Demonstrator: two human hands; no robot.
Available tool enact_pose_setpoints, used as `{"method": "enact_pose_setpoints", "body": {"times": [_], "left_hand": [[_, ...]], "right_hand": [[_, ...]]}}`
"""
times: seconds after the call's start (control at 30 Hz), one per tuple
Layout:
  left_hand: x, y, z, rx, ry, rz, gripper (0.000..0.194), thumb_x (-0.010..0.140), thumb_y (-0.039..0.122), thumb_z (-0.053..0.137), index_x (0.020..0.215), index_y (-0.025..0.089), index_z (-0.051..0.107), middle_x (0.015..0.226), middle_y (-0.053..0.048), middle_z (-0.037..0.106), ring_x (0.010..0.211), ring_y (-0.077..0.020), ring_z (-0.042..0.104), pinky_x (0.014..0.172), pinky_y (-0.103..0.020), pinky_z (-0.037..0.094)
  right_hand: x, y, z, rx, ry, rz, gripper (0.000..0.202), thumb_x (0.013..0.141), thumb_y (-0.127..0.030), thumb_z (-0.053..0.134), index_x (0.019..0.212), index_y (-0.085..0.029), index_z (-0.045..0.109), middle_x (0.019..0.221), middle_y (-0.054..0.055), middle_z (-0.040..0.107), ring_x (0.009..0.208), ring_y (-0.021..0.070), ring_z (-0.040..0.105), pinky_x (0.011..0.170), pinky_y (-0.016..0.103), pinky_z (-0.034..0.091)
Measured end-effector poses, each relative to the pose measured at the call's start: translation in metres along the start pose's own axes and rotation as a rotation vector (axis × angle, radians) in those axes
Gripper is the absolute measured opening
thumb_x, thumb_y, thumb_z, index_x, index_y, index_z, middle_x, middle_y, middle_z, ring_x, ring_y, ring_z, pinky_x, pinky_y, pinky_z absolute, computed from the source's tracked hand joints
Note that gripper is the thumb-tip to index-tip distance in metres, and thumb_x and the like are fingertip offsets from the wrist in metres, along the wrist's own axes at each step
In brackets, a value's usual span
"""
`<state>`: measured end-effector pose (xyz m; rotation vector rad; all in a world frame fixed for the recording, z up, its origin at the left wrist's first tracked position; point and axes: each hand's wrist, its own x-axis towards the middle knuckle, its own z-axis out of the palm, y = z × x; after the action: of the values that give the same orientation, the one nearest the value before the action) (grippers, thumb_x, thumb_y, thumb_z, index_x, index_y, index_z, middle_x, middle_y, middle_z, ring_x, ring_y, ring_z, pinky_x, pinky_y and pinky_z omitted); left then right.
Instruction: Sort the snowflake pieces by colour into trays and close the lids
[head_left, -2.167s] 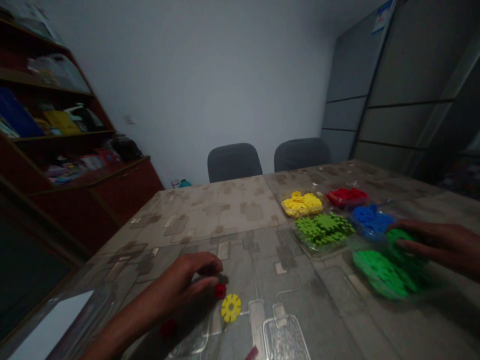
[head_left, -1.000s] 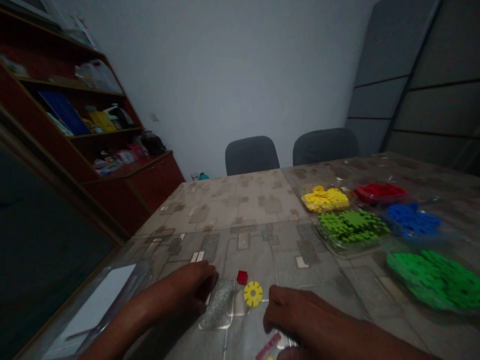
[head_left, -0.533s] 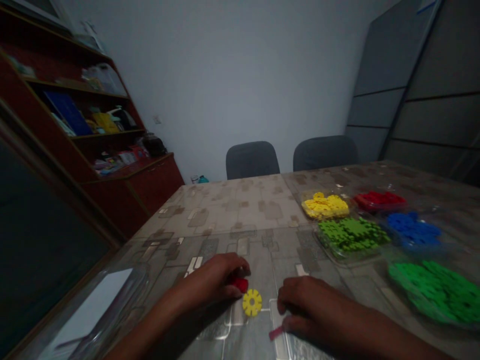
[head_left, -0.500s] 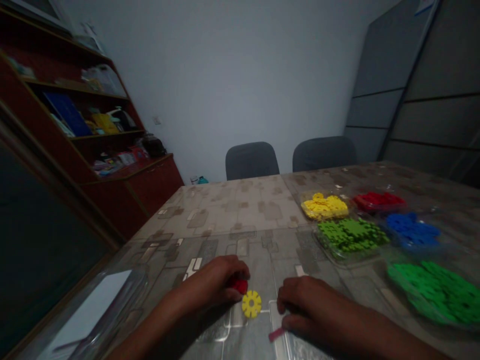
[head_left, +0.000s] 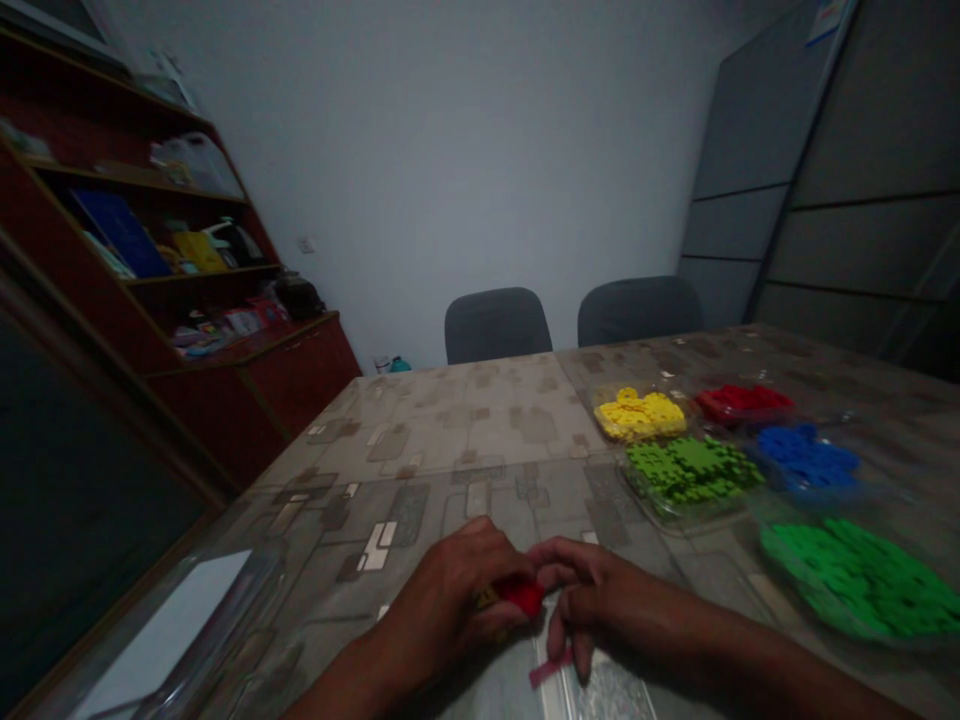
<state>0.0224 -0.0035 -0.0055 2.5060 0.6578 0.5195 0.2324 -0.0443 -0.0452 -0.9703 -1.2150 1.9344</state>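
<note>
My left hand (head_left: 472, 590) is closed around a red piece (head_left: 525, 594), and a bit of yellow shows between its fingers and palm. My right hand (head_left: 589, 600) meets it from the right, its fingertips at the edge of the red piece; whether they grip it I cannot make out. Below the right fingers a small pink strip (head_left: 551, 667) lies on the patterned tabletop (head_left: 442, 430), partly covered by a fingertip.
Clear boxes of yellow (head_left: 640, 412), lime green (head_left: 690, 470), red (head_left: 744, 402), blue (head_left: 806, 457) and green pieces (head_left: 855, 575) stand at the right. A clear case with a white sheet (head_left: 169, 635) lies at the left. Two grey chairs (head_left: 497, 325) stand behind the table.
Both hands have come together. The yellow notched disc that stood out beside my left hand is now mostly hidden within it. The view has shifted slightly.
</note>
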Motion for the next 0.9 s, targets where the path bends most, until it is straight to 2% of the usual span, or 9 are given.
{"method": "enact_pose_setpoints", "body": {"times": [0.1,0.23,0.3,0.4,0.5,0.6,0.73,0.8,0.9], "left_hand": [[0.000,0.000,0.007,-0.030,0.043,0.048,0.021,0.085,0.034,0.070,0.101,0.022,0.069,0.085,-0.004,0.070,0.080,-0.0213,0.057,0.071,-0.031,0.039],[0.001,0.000,0.008,-0.137,0.072,0.104,0.035,0.083,0.038,0.071,0.114,0.023,0.065,0.091,-0.005,0.072,0.081,-0.0201,0.060,0.074,-0.031,0.043],[0.000,0.001,0.006,-0.193,0.100,0.131,0.037,0.084,0.038,0.070,0.117,0.022,0.063,0.094,-0.006,0.072,0.083,-0.0191,0.062,0.075,-0.030,0.046],[-0.002,0.003,0.002,-0.171,0.213,0.088,0.026,0.086,0.028,0.069,0.111,0.022,0.064,0.090,-0.003,0.070,0.077,-0.0158,0.063,0.069,-0.026,0.048],[-0.005,0.001,-0.003,-0.092,0.307,-0.042,0.023,0.088,0.017,0.065,0.108,0.026,0.065,0.092,-0.001,0.070,0.074,-0.0133,0.064,0.069,-0.024,0.050],[-0.007,-0.006,-0.006,-0.040,0.321,-0.107,0.025,0.089,0.014,0.060,0.108,0.029,0.066,0.101,-0.001,0.072,0.080,-0.0142,0.066,0.073,-0.025,0.052],[-0.008,-0.015,-0.007,-0.015,0.304,-0.116,0.025,0.090,0.015,0.057,0.108,0.029,0.066,0.105,-0.002,0.072,0.084,-0.0150,0.067,0.073,-0.026,0.053],[-0.009,-0.017,-0.008,-0.024,0.291,-0.099,0.025,0.090,0.015,0.056,0.108,0.029,0.066,0.105,-0.002,0.073,0.085,-0.0148,0.068,0.074,-0.026,0.054],[-0.009,-0.020,-0.010,-0.033,0.292,-0.089,0.024,0.091,0.015,0.056,0.107,0.028,0.067,0.107,-0.003,0.073,0.090,-0.0162,0.068,0.078,-0.028,0.054]], "right_hand": [[-0.002,-0.003,0.002,0.167,-0.108,0.063,0.051,0.059,-0.007,0.053,0.110,-0.013,0.056,0.090,0.006,0.067,0.070,0.0151,0.070,0.051,0.018,0.046],[0.000,-0.006,0.004,0.321,-0.224,0.063,0.059,0.055,-0.004,0.055,0.114,-0.012,0.059,0.090,0.008,0.069,0.067,0.0127,0.069,0.053,0.018,0.048],[0.002,-0.007,0.004,0.352,-0.247,0.066,0.053,0.058,-0.008,0.056,0.111,-0.010,0.062,0.083,0.009,0.069,0.064,0.0121,0.067,0.051,0.017,0.048],[0.001,-0.009,0.005,0.330,-0.220,0.087,0.037,0.067,-0.017,0.061,0.102,-0.008,0.064,0.077,0.009,0.069,0.057,0.0094,0.063,0.049,0.016,0.045],[-0.001,-0.010,0.007,0.206,-0.123,0.080,0.031,0.069,-0.021,0.068,0.097,-0.009,0.063,0.075,0.008,0.070,0.054,0.0075,0.060,0.049,0.016,0.042],[-0.005,-0.015,0.008,0.109,-0.050,0.054,0.026,0.069,-0.021,0.070,0.091,-0.010,0.064,0.074,0.007,0.069,0.052,0.0072,0.058,0.047,0.017,0.039],[-0.019,-0.047,-0.001,-0.051,0.057,-0.038,0.021,0.073,-0.022,0.069,0.091,-0.013,0.064,0.072,0.003,0.067,0.054,0.0087,0.055,0.049,0.019,0.040],[-0.033,-0.074,-0.016,-0.406,0.240,-0.187,0.018,0.080,-0.027,0.063,0.094,-0.016,0.066,0.078,0.004,0.067,0.060,0.0116,0.058,0.053,0.022,0.043],[-0.056,-0.116,-0.057,-1.019,0.638,-0.383,0.018,0.085,-0.027,0.057,0.096,-0.018,0.068,0.089,0.006,0.071,0.079,0.0191,0.063,0.067,0.028,0.047]]}}
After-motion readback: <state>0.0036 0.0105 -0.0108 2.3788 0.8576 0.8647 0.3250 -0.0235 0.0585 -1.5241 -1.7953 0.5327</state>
